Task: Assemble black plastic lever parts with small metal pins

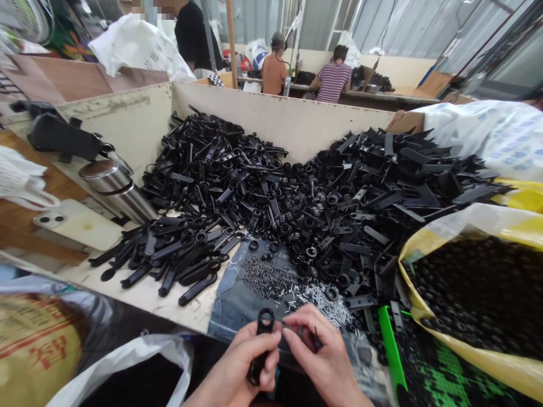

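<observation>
At 6 o'clock I read the left hand closed around a black moulded-plastic lever with a ring head, its fingers curled on the stem and the ring standing just above them. The right hand sits beside it, thumb and forefinger pressed together, pinching a thin item too small for me to identify, close to the ring.

Directly ahead, at 12 o'clock, loose silver metal pins lie on a dark denim cloth. Beyond them, a heaped pile of black plastic parts fills a pale board bin. A yellow-and-white sack of black round parts stands at 4 o'clock, and a steel flask at 10 o'clock.
</observation>
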`<state>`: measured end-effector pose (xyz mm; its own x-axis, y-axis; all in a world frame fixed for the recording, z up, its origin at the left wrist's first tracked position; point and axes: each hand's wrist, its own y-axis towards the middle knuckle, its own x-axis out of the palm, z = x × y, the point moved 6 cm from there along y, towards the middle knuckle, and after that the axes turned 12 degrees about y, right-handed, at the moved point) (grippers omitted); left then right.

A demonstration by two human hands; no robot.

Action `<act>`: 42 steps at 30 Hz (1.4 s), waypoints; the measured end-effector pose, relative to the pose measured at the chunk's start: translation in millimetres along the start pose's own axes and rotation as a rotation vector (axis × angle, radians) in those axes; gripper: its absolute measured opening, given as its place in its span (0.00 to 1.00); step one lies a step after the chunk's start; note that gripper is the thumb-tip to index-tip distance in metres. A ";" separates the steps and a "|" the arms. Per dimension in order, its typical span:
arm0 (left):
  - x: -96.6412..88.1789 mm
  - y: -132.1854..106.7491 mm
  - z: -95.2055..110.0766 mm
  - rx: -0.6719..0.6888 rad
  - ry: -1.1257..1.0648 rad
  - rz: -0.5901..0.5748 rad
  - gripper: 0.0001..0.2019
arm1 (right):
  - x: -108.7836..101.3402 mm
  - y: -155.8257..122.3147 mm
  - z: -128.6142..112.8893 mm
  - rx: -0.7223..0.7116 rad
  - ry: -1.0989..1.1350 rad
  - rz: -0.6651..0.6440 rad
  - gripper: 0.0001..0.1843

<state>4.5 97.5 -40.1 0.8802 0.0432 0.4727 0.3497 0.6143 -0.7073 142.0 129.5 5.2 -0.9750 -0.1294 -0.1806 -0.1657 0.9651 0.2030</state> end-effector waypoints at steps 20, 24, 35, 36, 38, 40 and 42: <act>-19.8 -21.5 11.5 0.115 0.338 0.230 0.31 | 21.6 4.4 -10.3 -0.136 -0.256 -0.223 0.05; -14.8 -19.2 16.9 0.196 0.464 0.174 0.22 | 27.6 -3.1 -12.0 -0.136 -0.248 -0.183 0.08; -23.9 -10.6 14.5 0.307 0.717 0.082 0.14 | 34.7 -12.3 -16.8 -0.286 -0.424 -0.216 0.15; -23.1 -9.9 14.6 0.304 0.705 0.075 0.16 | 34.7 -12.2 -16.4 -0.294 -0.433 -0.222 0.16; -22.9 -8.7 13.5 0.295 0.691 0.070 0.18 | 34.4 -11.8 -15.1 -0.274 -0.441 -0.261 0.17; -24.3 -8.1 11.5 0.281 0.675 0.081 0.20 | 32.9 -11.8 -13.5 -0.201 -0.427 -0.335 0.16; -25.4 -8.2 9.7 0.267 0.643 0.090 0.22 | 27.5 -12.5 -12.7 -0.113 -0.408 -0.377 0.16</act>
<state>-23.9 99.0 -41.3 0.9460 -0.3212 -0.0442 0.2486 0.8060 -0.5372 115.4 111.0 9.9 -0.7129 -0.3396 -0.6136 -0.5278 0.8359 0.1505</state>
